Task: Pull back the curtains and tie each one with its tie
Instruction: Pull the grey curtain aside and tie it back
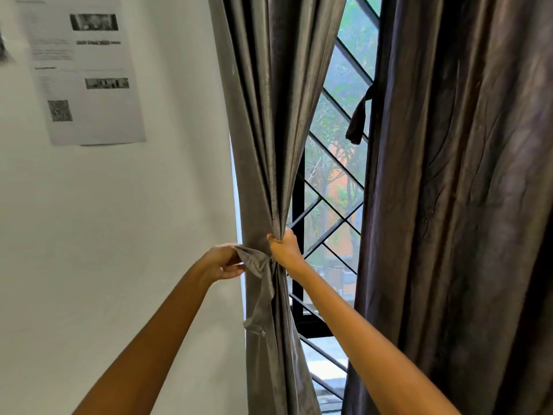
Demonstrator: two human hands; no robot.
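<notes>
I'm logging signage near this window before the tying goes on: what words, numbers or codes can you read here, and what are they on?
Paper sheet taped to the wall: lines of print and headings, all too blurred to read.
Same sheet: a QR-like square, blurred, not readable.
Same sheet: two dark photo strips, no legible caption.
Left curtain, its tie, right curtain: no text visible.

A grey curtain (270, 130) hangs gathered beside the window grille (335, 205), its matching tie (258, 283) looped loosely around the bunched folds.
</notes>
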